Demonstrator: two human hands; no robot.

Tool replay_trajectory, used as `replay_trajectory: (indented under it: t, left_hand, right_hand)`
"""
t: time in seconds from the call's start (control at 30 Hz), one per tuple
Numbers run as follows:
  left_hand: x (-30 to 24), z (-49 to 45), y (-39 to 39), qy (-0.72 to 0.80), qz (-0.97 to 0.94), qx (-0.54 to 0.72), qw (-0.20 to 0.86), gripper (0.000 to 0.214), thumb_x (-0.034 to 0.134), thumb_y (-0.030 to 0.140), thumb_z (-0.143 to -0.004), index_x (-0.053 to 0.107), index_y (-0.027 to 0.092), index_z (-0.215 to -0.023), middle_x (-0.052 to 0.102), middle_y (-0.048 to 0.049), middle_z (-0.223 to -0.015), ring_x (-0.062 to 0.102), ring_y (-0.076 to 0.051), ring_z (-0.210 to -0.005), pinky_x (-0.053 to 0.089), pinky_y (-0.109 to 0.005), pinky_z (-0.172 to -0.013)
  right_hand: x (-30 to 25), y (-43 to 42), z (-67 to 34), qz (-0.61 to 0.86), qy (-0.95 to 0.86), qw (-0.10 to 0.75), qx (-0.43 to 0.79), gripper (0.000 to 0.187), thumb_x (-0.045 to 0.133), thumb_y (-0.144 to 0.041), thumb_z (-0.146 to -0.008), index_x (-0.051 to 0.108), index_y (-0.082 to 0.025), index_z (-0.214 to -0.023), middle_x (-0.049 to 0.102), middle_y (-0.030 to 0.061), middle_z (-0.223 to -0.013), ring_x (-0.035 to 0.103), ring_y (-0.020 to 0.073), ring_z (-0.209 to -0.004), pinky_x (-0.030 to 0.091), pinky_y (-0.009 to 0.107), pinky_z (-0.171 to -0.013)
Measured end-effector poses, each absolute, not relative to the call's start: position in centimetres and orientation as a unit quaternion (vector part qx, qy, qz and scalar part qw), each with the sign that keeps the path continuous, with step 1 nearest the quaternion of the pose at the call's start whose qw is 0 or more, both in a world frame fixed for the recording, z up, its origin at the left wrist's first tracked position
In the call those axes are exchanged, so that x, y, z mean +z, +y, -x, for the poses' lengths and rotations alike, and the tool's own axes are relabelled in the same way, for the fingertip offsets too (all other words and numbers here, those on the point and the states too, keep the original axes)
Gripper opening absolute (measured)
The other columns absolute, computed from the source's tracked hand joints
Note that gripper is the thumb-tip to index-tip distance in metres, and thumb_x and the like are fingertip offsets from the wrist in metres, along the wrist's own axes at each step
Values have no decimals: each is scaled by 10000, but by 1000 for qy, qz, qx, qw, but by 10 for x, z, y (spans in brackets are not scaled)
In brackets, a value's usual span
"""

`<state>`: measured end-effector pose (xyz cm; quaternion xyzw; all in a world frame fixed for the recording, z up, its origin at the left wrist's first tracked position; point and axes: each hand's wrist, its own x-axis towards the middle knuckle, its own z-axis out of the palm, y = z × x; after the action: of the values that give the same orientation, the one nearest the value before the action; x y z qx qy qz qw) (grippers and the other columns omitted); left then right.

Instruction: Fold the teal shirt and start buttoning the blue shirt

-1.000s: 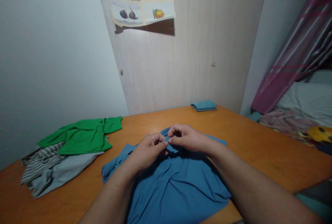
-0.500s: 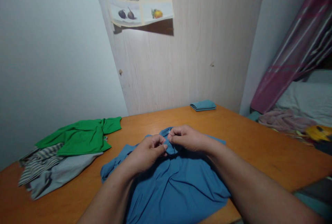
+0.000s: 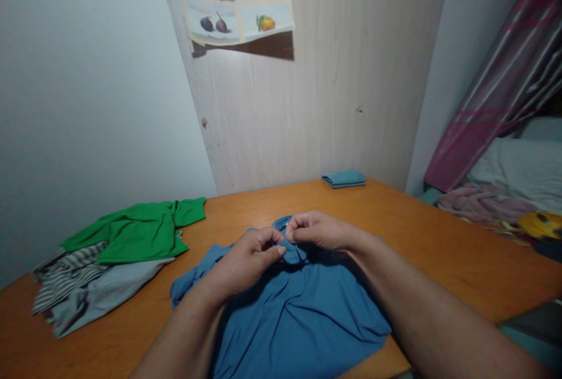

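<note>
A blue shirt [image 3: 298,314] lies rumpled on the orange wooden table [image 3: 439,244] right in front of me. My left hand [image 3: 246,259] and my right hand [image 3: 318,229] meet over its far edge. Both pinch a small bunch of the blue cloth near the collar, fingers curled and thumbs pressed against it. My forearms lie across the shirt's body.
A pile of clothes sits at the table's left: a green shirt [image 3: 136,229] on top of a striped one [image 3: 65,276] and a grey one [image 3: 105,294]. A small folded blue cloth [image 3: 345,178] rests by the wooden panel. A bed with bedding [image 3: 504,191] stands to the right.
Both hands stay pinched on the collar area. Their fingers have shifted slightly and the bunched cloth has risen a little between them.
</note>
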<state>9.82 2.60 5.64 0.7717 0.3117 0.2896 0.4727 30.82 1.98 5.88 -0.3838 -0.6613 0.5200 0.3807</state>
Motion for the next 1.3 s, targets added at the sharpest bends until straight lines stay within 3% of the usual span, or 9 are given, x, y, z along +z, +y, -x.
replay_trajectory:
  t: [0.3,0.67,0.93,1.1,1.3]
  left_hand:
    - [53,-104,26,311,-759,317,476,188,653,363,-847,633,176,-851,571,-4,-755,487,-127,-682,372,-242,-646]
    - [50,-109,24,333,-727,351,487,166,657,322,-820,571,189,-868,570,12,-728,505,-118,-650,379,-245,-631]
    - [52,-107,27,365,-665,406,510,201,681,229,-765,510,202,-867,529,55,-702,481,-85,-610,356,-216,-579]
    - [53,-105,31,368,-610,437,549,203,665,225,-764,508,197,-891,575,41,-693,574,-107,-642,406,-221,-605]
    - [51,-106,32,378,-592,451,550,197,640,224,-770,480,202,-882,616,29,-683,607,-115,-618,426,-223,-600]
  right_hand:
    - [61,21,-310,385,-659,392,514,111,673,-241,-695,609,-161,-736,562,-25,-672,454,92,-606,337,237,-583]
    - [53,29,-309,419,-686,380,457,55,599,-181,-689,600,-173,-743,513,-42,-622,418,88,-557,308,222,-512]
    - [53,22,-301,457,-718,409,331,102,647,-216,-736,580,-196,-810,558,-9,-711,474,121,-635,340,241,-540]
    - [55,20,-299,494,-741,405,208,183,681,-150,-700,547,-218,-805,572,7,-769,489,148,-702,341,263,-587]
    - [48,27,-303,438,-768,410,225,82,670,-217,-770,589,-213,-782,588,7,-748,512,149,-711,374,271,-631]
